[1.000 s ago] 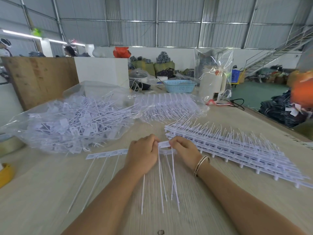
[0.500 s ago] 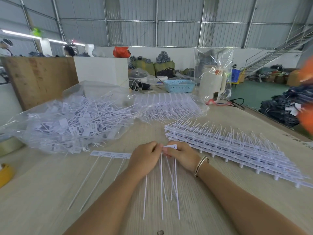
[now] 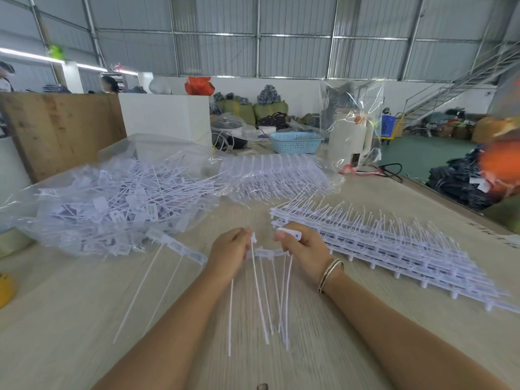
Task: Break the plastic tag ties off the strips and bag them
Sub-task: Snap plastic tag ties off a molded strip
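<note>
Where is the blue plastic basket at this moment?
In the head view the blue basket stands at the far end of the table, right of centre, just left of the white appliance wrapped in clear plastic.

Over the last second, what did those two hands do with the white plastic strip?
The hands drew apart: the right hand pulled a tag head up and away from the strip, while the left hand kept gripping the strip and the loose ties hanging from it. The strip's far left end swung away across the table. The filled bag and the stack of strips stayed put.
</note>
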Demonstrator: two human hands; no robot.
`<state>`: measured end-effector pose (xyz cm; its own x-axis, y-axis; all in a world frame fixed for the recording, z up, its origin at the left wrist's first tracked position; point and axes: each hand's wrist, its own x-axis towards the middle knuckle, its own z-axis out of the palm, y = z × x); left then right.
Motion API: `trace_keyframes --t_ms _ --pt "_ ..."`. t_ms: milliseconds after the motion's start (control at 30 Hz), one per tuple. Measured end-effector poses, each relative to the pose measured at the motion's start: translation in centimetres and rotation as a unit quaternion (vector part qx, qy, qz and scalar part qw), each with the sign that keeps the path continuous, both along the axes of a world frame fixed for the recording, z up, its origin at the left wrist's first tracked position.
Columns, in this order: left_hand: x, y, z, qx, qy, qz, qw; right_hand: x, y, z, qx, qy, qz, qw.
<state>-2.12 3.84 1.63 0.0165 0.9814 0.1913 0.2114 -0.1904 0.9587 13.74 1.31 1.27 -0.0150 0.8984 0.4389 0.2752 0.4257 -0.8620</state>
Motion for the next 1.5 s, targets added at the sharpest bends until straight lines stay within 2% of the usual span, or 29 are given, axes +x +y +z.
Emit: trace_keyframes --t_ms 167,300,400,533,600,733,800,900,1000,1067,1133,1167,1267,1367,1500 --pt "-0.1 -0.1 -0.4 0.027 0.026 0.02 0.999 0.0 0.2 -0.2 -0.054 -0.038 0.021 0.998" --pt "-0.2 -0.4 -0.8 0.059 0.037 0.009 0.998 0.0 0.7 -0.4 -0.09 -0.102 -0.038 0.99" --pt "-0.2 -0.6 -0.8 0.098 0.082 0.013 0.992 -0.2 0.9 -0.3 -0.104 -0.15 -0.088 0.979" --pt "0.2 -0.9 -0.5 0.153 0.141 -0.007 0.978 -0.4 0.5 -0.2 -0.076 -0.125 -0.092 0.985" --pt "0.4 -1.0 -0.4 0.164 0.139 -0.02 0.976 -0.5 0.2 0.1 -0.05 -0.124 -0.086 0.987" --pt "1.1 -1.3 -0.2 0.147 0.096 -0.054 0.983 -0.6 -0.4 0.5 -0.038 -0.197 -0.031 0.979" --pt "1.3 -1.3 -0.2 0.132 0.103 -0.061 0.984 -0.6 -0.4 0.5 -0.032 -0.18 -0.007 0.983" --pt "0.8 -1.4 0.2 0.163 0.2 -0.045 0.965 -0.4 -0.1 0.2 -0.036 -0.167 -0.006 0.985" --pt "0.0 -1.4 0.7 0.271 0.335 0.01 0.902 -0.2 0.4 -0.1 -0.055 -0.103 -0.016 0.993" --pt "-0.2 -1.3 0.8 0.276 0.385 0.034 0.88 -0.1 0.6 -0.1 -0.064 -0.055 -0.015 0.996" --pt "-0.1 -1.2 0.4 0.246 0.426 0.033 0.87 0.0 0.7 -0.1 -0.065 -0.038 -0.009 0.997" --pt "-0.1 -1.2 0.1 0.223 0.425 0.019 0.877 0.0 0.7 -0.1 -0.067 -0.036 -0.006 0.997" --pt "-0.3 -1.2 -0.3 0.175 0.343 -0.019 0.923 0.1 0.6 -0.2 -0.09 -0.029 0.02 0.995" --pt "-0.4 -1.0 -0.4 0.178 0.306 -0.024 0.935 0.1 0.4 -0.2 -0.123 -0.056 0.043 0.99" --pt "-0.2 -0.9 -0.5 0.156 0.259 -0.032 0.953 0.0 0.2 0.0 -0.106 -0.074 0.052 0.99"
